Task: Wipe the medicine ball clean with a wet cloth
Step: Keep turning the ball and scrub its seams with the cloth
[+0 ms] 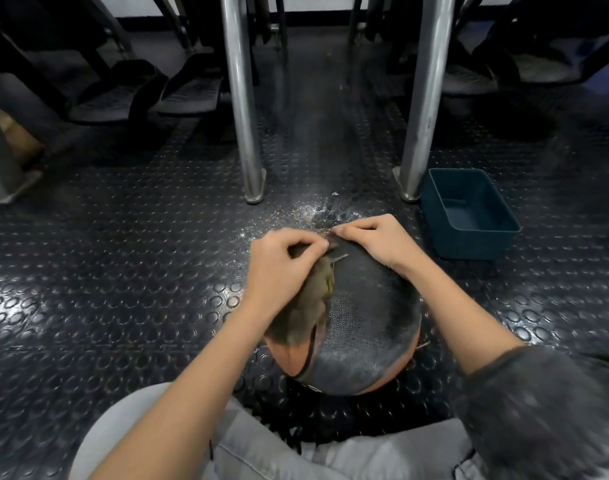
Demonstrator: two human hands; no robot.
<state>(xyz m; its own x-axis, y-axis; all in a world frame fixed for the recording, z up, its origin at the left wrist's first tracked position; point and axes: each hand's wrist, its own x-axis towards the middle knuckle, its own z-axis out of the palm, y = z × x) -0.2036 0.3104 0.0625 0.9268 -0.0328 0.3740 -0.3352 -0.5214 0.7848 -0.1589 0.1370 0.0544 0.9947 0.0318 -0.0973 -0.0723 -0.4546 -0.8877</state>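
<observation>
Medicine ball (365,334) on the floor, centre to lower centre of the frame. Your left hand (282,268) and right hand (372,244) each have a closed grip on the cloth (310,306) at the ball's upper left. Spread it flat before pressing and sweeping. The ball's underside is hidden; the cloth's wetness and the contents of the tub (469,237) at right are unclear.

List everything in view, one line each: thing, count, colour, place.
medicine ball: one, black and orange, on the floor under both hands
cloth: one, olive-brown, draped over the medicine ball's left side
tub: one, dark teal, on the floor right of the medicine ball
poles: two, silver, upright beyond the medicine ball
floor: one, black, studded rubber all round
left hand: fingers pinch the cloth
right hand: fingers pinch the cloth's top edge
</observation>
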